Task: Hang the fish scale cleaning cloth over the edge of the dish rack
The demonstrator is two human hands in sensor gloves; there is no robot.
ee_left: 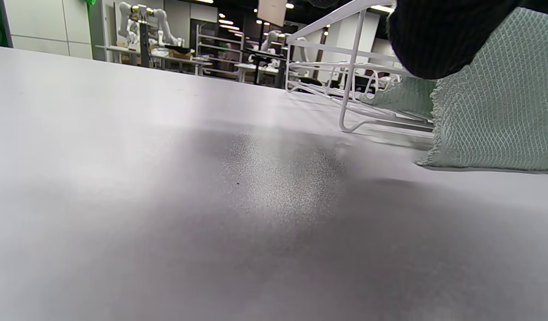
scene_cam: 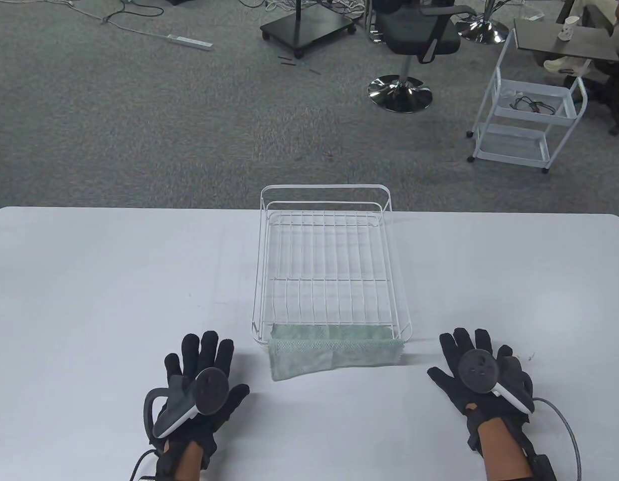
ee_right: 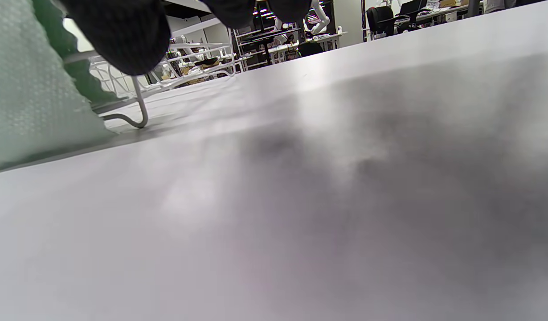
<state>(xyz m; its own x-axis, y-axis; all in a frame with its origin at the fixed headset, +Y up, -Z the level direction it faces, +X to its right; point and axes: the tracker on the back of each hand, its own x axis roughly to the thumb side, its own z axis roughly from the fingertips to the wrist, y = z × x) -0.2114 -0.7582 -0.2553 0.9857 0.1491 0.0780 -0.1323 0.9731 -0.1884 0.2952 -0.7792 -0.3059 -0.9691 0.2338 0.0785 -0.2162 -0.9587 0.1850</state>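
Left hand [scene_cam: 202,383] flat on table [scene_cam: 89,280], palm down, fingers spread & pointing fwd toward far edge, gripping nothing. Tracker on back of hand, forearm coming in from bottom edge. Sits just left of cloth [scene_cam: 332,350], apart from it, not touching. In left wrist view, dark fingertip [ee_left: 434,40] hanging in at top right, cloth [ee_left: 496,98] close behind it, rack [ee_left: 349,67] wire foot just beyond on table [ee_left: 167,178].

Right hand [scene_cam: 482,376] likewise flat on table, palm down, fingers spread & loose, holding nothing. Tracker on back, cable looping off wrist to the right. Lies right of rack's near right corner, apart from rack & cloth. In right wrist view, fingertips [ee_right: 122,35] at top edge above table [ee_right: 345,178], cloth [ee_right: 29,89] blurred at left, rack [ee_right: 140,107] leg curved onto tabletop beside it.

Rack [scene_cam: 329,260]: white wire, centre of table, long axis running away from person. Cloth: pale green, mesh-textured, draped over rack's near edge; one part lying inside on wire floor, other part hanging down outside & spreading onto table in front. Outer flap lower at its left end than right.

Both hands roughly level w/ each other, one either side of cloth.
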